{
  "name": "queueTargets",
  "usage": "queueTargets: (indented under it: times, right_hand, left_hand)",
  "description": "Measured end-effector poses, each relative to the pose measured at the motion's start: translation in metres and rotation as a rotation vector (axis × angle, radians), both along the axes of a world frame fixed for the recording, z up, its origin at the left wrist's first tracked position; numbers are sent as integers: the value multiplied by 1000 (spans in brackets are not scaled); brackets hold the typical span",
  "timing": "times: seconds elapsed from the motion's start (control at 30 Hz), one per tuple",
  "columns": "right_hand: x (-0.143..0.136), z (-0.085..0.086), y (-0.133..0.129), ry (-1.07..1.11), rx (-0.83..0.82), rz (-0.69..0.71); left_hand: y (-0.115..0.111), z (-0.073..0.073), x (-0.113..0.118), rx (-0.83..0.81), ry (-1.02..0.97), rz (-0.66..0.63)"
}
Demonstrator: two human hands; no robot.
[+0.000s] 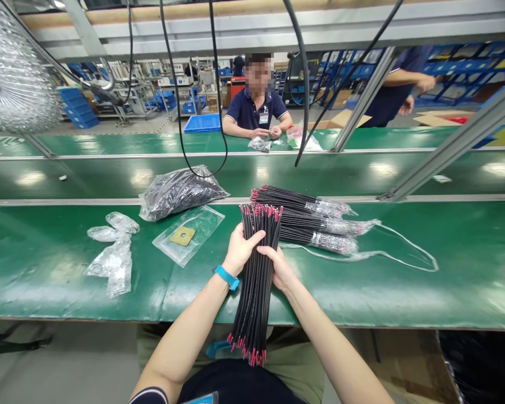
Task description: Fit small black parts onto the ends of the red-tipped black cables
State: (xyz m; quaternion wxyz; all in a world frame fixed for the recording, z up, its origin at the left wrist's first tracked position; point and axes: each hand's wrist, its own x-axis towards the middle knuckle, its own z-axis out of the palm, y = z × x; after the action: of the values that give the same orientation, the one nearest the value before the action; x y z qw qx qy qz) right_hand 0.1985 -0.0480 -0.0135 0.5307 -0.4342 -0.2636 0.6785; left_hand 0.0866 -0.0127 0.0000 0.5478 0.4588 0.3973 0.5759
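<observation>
Between my two hands stands a thick bundle of black cables (256,286) with red ends at top and bottom. My left hand (240,247), with a blue band on its wrist, wraps the bundle from the left, thumb across the front. From the other side my right hand (280,266) grips it, its thumb also on the front. The lower end hangs over the table's front edge above my lap. Just behind and to the right lie several more black cable bundles (297,219), their right ends wrapped in clear plastic.
Left of the bundle lie a clear bag with a yellow square piece (183,235), a bag of dark parts (179,191) and crumpled plastic wrap (115,255). A white strap (412,238) loops at right. Black cords (216,101) hang overhead. A co-worker (258,106) sits opposite.
</observation>
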Motion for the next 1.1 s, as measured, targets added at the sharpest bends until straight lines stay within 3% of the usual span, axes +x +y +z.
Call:
queueTargets:
  times: [0.23,0.4,0.57,0.77,0.97,1.1]
  right_hand:
    - [-1,-1,0,9,-3,-12]
    - [-1,0,0,45,-27,-37]
    - [-2,0,0,59,-59,-40]
    - [-2,-1,1,74,-95,-9]
    - [-2,-1,2,55,-88,22]
    - [-4,-3,3,54,-77,33]
  left_hand:
    - [2,-2,0,3,-66,90]
    - [1,3,-2,-111,-181,3]
    - [0,4,-5,-177,-100,-96]
    - [0,3,-6,-212,-123,-26]
    - [-2,6,-4,-160,-116,-74]
    - [-1,2,-4,-187,-103,-30]
